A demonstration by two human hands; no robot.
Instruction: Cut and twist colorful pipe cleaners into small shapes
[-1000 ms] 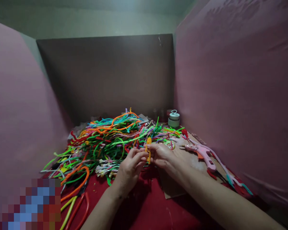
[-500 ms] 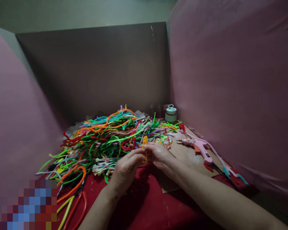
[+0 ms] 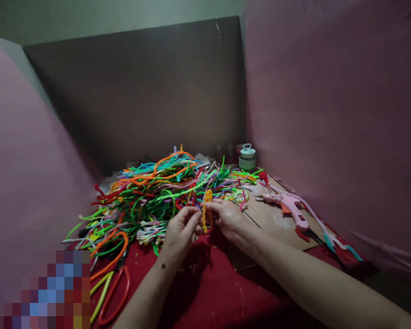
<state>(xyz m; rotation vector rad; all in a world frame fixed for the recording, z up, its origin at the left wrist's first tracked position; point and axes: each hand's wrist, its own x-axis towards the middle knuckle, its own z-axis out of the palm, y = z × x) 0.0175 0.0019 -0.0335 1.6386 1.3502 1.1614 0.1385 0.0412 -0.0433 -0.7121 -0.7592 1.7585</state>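
A yellow-orange pipe cleaner (image 3: 208, 196), bent into a narrow looped shape, stands upright between my hands, its loose ends hanging down. My right hand (image 3: 231, 220) pinches it between thumb and fingers from the right. From the left, my left hand (image 3: 182, 227) is closed, its thumb and fingertips at the hanging strand; the exact contact is too small to see well. Just behind lies a large tangled heap of coloured pipe cleaners (image 3: 150, 192). White-tipped thin stems (image 3: 149, 233) lie beside my left hand.
On a brown board (image 3: 270, 224) at right rests a pink glue gun (image 3: 289, 208), near a ring-shaped roll (image 3: 240, 196). A pale green lidded jar (image 3: 247, 157) stands at the back. Red-handled scissors (image 3: 118, 297) lie at lower left on the red cloth (image 3: 205, 301). Panels enclose three sides.
My left hand has shifted slightly down and away from the pipe cleaner's top, so more of its hanging strand shows. My right hand keeps its pinch. The view has tilted and shifted a little.
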